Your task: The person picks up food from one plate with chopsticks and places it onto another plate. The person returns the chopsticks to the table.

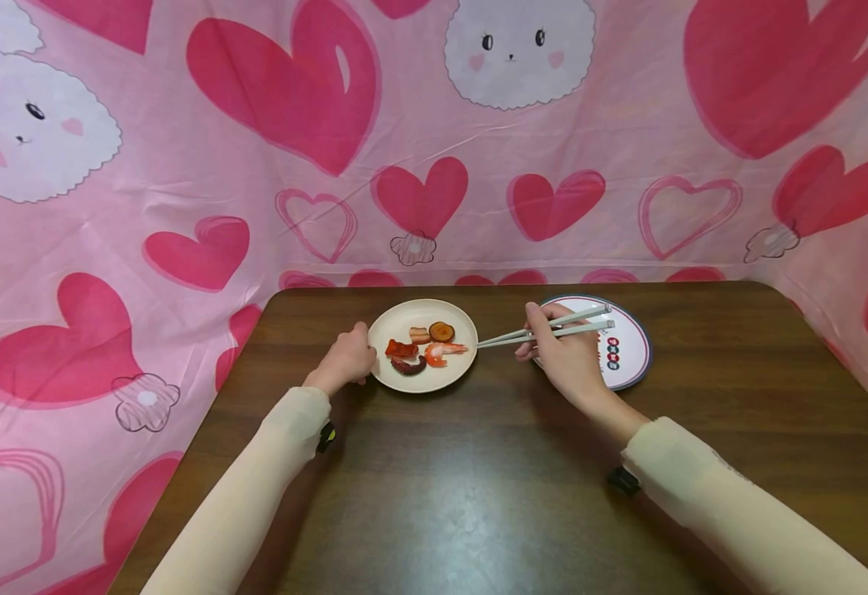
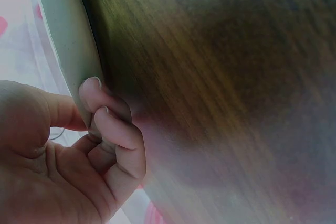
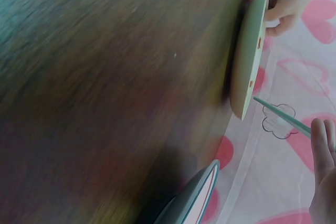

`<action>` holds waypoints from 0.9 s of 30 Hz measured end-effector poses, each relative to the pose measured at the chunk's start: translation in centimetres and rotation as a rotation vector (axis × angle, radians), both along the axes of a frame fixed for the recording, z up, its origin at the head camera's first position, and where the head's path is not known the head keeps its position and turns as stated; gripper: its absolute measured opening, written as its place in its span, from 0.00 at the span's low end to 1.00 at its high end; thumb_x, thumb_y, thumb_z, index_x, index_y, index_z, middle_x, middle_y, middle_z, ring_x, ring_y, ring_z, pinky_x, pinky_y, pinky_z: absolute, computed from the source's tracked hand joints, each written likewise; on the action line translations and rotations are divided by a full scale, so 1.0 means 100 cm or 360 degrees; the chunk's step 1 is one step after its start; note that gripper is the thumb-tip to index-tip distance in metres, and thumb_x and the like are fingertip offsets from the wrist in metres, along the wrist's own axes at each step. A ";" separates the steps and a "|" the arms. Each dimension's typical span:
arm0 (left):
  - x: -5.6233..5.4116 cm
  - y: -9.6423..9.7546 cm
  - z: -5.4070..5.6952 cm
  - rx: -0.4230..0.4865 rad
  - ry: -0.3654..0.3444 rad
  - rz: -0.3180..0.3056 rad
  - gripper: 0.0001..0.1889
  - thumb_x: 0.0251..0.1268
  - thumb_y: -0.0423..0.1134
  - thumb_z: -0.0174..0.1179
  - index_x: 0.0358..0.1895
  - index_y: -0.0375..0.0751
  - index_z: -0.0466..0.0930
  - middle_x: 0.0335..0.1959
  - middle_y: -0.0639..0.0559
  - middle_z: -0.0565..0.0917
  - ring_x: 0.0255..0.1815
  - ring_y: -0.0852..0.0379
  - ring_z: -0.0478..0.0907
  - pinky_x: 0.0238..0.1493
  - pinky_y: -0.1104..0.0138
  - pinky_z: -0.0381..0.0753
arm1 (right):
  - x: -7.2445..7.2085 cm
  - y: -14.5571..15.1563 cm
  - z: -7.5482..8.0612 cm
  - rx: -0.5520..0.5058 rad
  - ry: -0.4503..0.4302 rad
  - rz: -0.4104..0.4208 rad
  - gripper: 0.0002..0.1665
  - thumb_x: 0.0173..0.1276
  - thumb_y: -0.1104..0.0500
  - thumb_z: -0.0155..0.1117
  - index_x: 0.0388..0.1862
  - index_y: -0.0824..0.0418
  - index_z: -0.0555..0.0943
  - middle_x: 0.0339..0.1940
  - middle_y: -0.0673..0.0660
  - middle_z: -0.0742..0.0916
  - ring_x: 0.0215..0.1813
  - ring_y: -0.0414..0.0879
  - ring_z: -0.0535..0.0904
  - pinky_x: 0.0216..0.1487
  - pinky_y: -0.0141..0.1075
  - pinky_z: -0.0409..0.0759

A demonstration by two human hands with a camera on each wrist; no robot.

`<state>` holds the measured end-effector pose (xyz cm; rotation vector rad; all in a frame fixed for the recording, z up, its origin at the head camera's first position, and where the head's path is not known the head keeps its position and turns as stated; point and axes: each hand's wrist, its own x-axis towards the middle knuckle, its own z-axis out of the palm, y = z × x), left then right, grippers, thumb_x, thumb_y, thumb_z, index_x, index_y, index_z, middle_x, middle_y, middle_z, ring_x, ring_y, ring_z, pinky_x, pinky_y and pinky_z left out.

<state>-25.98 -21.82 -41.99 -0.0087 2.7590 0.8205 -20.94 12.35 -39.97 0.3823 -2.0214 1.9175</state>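
In the head view, my left hand [image 1: 346, 359] pinches the left rim of a round cream plate [image 1: 398, 324]. On it lie a shrimp [image 1: 436, 357], a dark curled piece [image 1: 408, 367], a red chunk [image 1: 401, 349], a small pinkish-brown piece [image 1: 419, 335] and a round brown slice [image 1: 442, 332]. The left wrist view shows thumb and curled fingers on the plate's edge [image 2: 71, 30]. My right hand [image 1: 571, 359] holds a pair of pale chopsticks [image 1: 507, 338], their tips close together near the plate's right rim. The right wrist view has the chopsticks [image 3: 283, 115] near that rim.
A white plate [image 1: 631, 351] with a blue rim and red-and-green print is partly covered by my right hand. Both plates stand toward the back of a brown wooden table [image 1: 434, 471]. Pink heart-patterned cloth [image 1: 479, 165] hangs behind and at the sides.
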 end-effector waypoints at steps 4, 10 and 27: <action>0.000 0.000 0.000 -0.0003 0.0004 -0.0009 0.18 0.79 0.34 0.51 0.63 0.28 0.63 0.35 0.37 0.79 0.22 0.49 0.79 0.28 0.61 0.82 | 0.003 0.004 0.001 0.0053 0.0012 0.0019 0.23 0.83 0.55 0.60 0.36 0.77 0.80 0.24 0.73 0.85 0.21 0.51 0.87 0.27 0.40 0.87; 0.000 0.001 0.000 -0.0002 0.0013 -0.0010 0.17 0.79 0.33 0.50 0.63 0.28 0.63 0.34 0.37 0.79 0.22 0.49 0.79 0.27 0.62 0.81 | 0.005 0.008 -0.001 0.0143 0.0071 0.0017 0.21 0.82 0.57 0.61 0.34 0.75 0.81 0.22 0.69 0.85 0.21 0.51 0.87 0.27 0.39 0.86; 0.000 0.001 0.000 -0.0001 -0.0003 -0.0006 0.19 0.79 0.34 0.50 0.64 0.28 0.62 0.34 0.37 0.79 0.21 0.49 0.78 0.27 0.62 0.80 | 0.006 0.017 -0.012 0.0829 0.0768 0.0033 0.14 0.76 0.64 0.67 0.27 0.56 0.83 0.25 0.49 0.81 0.30 0.40 0.78 0.33 0.29 0.74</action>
